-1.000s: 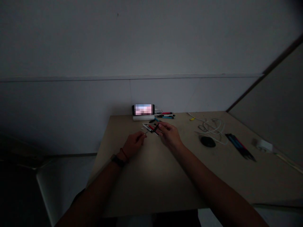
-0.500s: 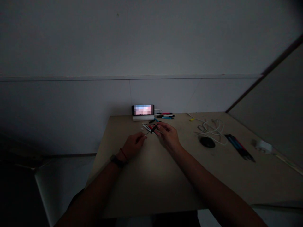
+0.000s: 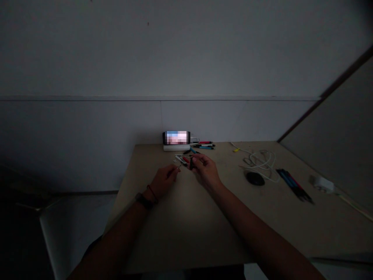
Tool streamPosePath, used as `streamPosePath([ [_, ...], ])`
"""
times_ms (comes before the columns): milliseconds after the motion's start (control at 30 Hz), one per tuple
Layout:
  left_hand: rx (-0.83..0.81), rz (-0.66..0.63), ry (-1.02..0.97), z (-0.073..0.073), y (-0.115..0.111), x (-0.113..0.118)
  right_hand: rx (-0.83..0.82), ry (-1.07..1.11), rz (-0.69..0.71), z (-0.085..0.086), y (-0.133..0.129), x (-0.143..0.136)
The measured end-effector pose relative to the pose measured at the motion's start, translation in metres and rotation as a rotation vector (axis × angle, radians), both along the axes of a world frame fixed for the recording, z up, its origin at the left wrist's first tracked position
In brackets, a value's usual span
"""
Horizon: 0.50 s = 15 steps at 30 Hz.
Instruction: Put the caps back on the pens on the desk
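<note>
My left hand (image 3: 164,181) is closed in a pinch over the table, with a dark band and a thin red cord at its wrist. A small, thin, light-tipped piece (image 3: 180,167) pokes out from its fingertips, too small to name for sure. In my right hand (image 3: 207,170), thumb and fingers grip a short black pen part (image 3: 191,162), held nearly upright and partly hidden by the fingers. A gap separates the two pieces. Just behind them lie loose pen parts, among them a white one (image 3: 179,159) and a red one (image 3: 185,159).
A lit phone (image 3: 176,137) stands on a white block (image 3: 176,148) against the wall. Several pens (image 3: 205,147) lie beside it. Farther right are a coiled white cable (image 3: 262,160), a black mouse (image 3: 255,178), more pens (image 3: 294,184) and a white plug (image 3: 323,184).
The black pen part lay slanted in line with the left hand's thin piece; now it is turned more upright and apart from it. My left hand has hardly moved.
</note>
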<state>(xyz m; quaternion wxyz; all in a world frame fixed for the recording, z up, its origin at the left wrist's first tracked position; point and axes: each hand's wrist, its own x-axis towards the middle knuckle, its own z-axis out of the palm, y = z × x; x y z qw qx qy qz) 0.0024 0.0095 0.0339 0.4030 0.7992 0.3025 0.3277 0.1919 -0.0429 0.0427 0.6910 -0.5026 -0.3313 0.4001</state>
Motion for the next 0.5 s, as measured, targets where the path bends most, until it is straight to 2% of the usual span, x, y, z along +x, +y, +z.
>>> streamPosePath([
  [267,-0.002,0.001,-0.005,0.000,0.000,0.001,-0.013,0.058,0.032,-0.009,0.003,-0.003],
  [367,0.002,0.003,-0.013,-0.001,0.000,0.001,-0.023,-0.007,0.059,-0.009,0.002,-0.002],
  [500,0.023,-0.016,0.010,-0.001,0.001,0.000,-0.018,-0.191,0.033,0.002,-0.001,0.003],
])
